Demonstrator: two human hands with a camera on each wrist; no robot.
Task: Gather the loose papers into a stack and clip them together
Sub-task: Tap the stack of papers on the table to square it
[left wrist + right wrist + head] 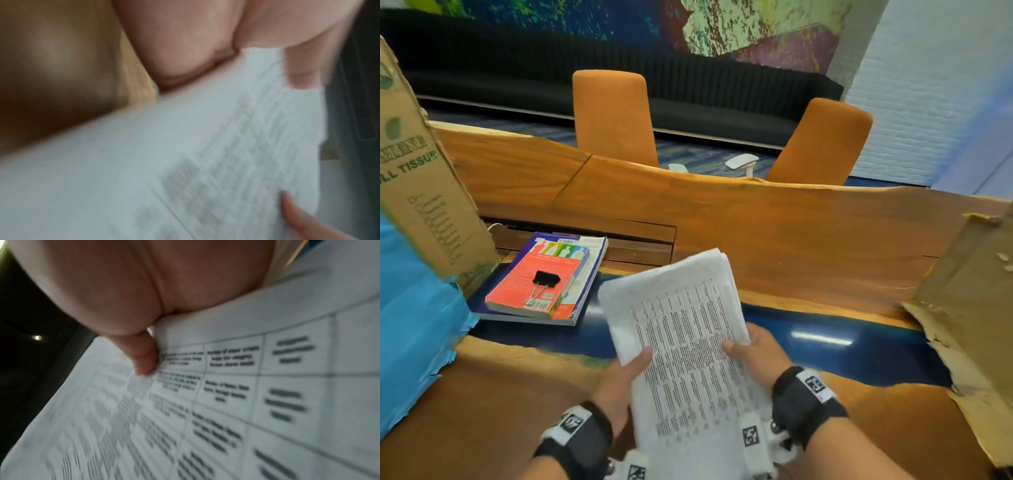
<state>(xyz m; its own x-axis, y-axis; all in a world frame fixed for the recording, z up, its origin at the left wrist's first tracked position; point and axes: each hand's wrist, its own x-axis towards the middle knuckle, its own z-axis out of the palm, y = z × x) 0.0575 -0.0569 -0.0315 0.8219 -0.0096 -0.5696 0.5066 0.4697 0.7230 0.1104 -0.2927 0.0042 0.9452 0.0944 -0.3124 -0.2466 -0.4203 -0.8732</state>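
- Papers [688,329]: a stack of white printed sheets with tables of text, held in the air above the wooden table [808,240]. The top edges of the sheets do not line up; several corners fan out at the upper end of the stack.
- Left hand [619,380]: grips the left edge of the papers, thumb lying on the printed face. The remaining fingers are hidden behind the sheets. In the left wrist view the palm presses against the sheet edge; that view is blurred.
- Right hand [756,356]: grips the right edge of the papers, thumb on the printed face, remaining fingers behind the stack. The right wrist view shows the thumb [146,356] pressed onto a table cell of the top sheet.
- Hand spacing: the hands are apart, one on each long side of the papers.
- Binder clip [544,282]: black, with wire handles, resting on the red cover of the upper book [541,274], to the left of the papers and not touching them.
- Books: two, stacked; the lower book [589,274] is larger and lies on the table left of the papers.
- Cardboard box [424,178]: stands left of the papers, beyond the books; blue sheeting [410,308] sits in front of it.
- Torn cardboard [969,308]: stands right of the papers.
- Orange chairs [613,116]: two, behind the table, beyond the papers.
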